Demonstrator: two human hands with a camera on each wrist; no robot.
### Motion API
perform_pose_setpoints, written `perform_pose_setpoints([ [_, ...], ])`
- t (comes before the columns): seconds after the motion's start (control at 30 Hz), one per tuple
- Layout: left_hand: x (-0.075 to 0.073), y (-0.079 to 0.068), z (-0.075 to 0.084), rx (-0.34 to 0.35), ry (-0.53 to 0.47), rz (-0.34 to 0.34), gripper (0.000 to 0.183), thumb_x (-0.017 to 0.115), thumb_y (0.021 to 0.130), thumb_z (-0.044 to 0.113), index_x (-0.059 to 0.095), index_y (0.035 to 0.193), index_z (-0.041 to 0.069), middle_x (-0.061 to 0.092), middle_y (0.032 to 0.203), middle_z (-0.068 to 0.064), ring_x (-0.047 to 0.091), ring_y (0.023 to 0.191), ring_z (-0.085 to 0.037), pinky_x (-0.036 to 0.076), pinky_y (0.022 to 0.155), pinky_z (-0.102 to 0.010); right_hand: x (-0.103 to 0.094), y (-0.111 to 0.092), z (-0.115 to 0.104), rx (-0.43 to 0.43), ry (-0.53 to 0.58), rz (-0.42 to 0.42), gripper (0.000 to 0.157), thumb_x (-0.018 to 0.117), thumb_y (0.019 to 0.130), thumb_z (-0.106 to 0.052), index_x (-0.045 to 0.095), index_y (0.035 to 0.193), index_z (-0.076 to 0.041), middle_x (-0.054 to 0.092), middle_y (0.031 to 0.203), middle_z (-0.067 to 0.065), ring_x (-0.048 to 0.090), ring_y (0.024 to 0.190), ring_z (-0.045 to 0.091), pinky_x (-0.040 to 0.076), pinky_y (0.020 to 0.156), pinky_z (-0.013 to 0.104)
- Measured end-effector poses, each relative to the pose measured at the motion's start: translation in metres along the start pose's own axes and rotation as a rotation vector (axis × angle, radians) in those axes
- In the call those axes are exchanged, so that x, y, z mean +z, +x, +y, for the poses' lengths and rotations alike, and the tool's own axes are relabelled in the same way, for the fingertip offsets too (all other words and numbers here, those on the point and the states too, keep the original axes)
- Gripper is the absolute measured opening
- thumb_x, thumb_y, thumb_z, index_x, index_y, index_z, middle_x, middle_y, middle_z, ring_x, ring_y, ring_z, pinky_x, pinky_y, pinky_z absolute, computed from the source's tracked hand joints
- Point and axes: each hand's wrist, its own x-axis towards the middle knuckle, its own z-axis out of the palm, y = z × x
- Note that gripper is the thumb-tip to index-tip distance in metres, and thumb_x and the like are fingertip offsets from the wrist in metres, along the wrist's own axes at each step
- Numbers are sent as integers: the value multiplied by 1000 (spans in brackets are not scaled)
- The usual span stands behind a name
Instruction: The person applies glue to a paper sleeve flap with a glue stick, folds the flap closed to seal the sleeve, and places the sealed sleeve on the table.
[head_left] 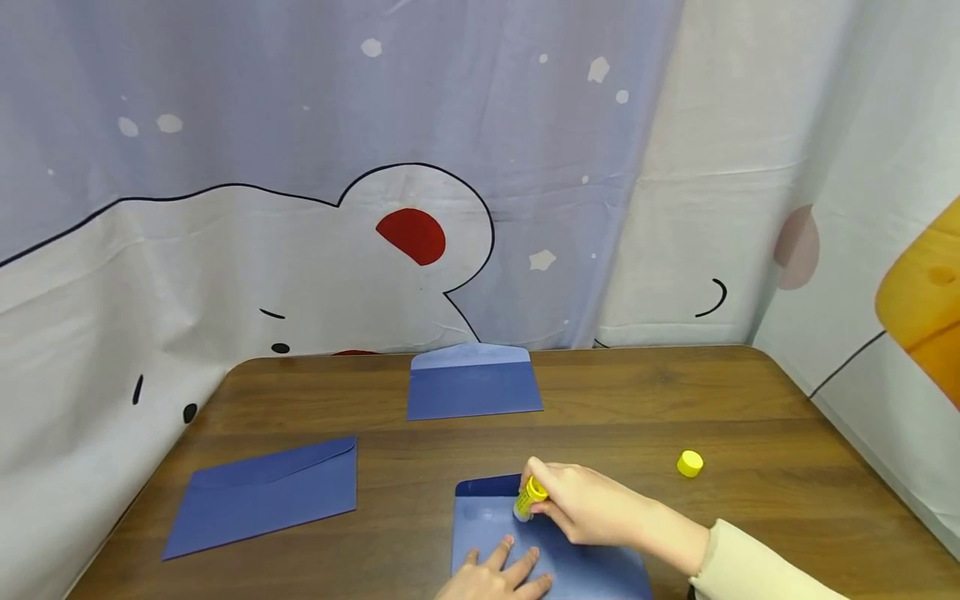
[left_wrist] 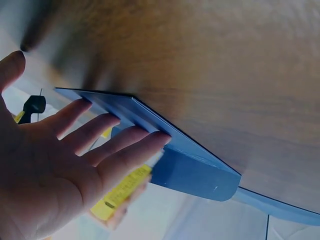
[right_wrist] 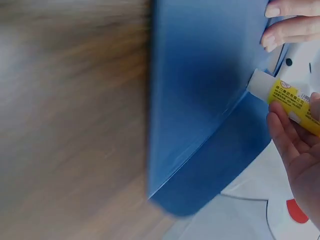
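"Envelope (head_left: 573, 568), where is it?"

"On the table (head_left: 405, 517), under the left hand (head_left: 495, 581), whose fingers spread out on it. It looks thin, light and bendy, so hold it by the edges."

"And the glue stick (head_left: 529, 500)?"

"By the flap (head_left: 487, 486). The right hand (head_left: 588, 504) pinches it round its hard-looking middle."

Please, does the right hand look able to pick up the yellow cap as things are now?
Probably yes, but not freely: the right hand holds the glue stick, so it would likely need to put that down first. Nothing covers the cap, and the way across the table looks free.
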Motion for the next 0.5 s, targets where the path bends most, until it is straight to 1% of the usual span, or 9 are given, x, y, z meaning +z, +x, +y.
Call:
perform_pose_setpoints([
  [0.07,0,-1,0,3,-5,10,46,47,94,53,54,135,31,57,137,5,60,119,-25,57,70,-38,-4,-7,3,5,-3,3,20,62,93,-15,44,102,-12,60,89,-11,59,81,-1,51,71,17],
  [0.13,0,-1,0,3,-16,5,47,48,94,53,54,136,31,56,138,4,59,120,-25,57,70,-38,-8,-10,6,9,-10,-4,20,62,93,-15,44,101,-12,58,86,-13,57,77,-4,50,69,17],
  [0.23,1,-2,0,6,-2,24,47,48,94,53,54,135,31,57,137,4,60,119,-25,57,70,-38,-12,-10,7,11,-13,-29,21,62,92,-14,43,101,-12,55,82,-14,52,73,-5,48,66,18],
  [0.37,2,-3,0,7,32,50,46,47,94,54,55,134,32,57,136,6,60,118,-23,57,69,-37,-9,1,5,2,-5,-41,21,61,93,-15,43,102,-11,55,82,-13,52,72,-4,49,68,19],
  [0.5,2,-3,1,23,73,86,45,48,94,53,56,133,32,58,135,6,61,116,-23,56,67,-35,0,20,1,-33,-25,-33,21,61,93,-16,44,103,-11,57,83,-11,55,74,-2,50,70,21],
])
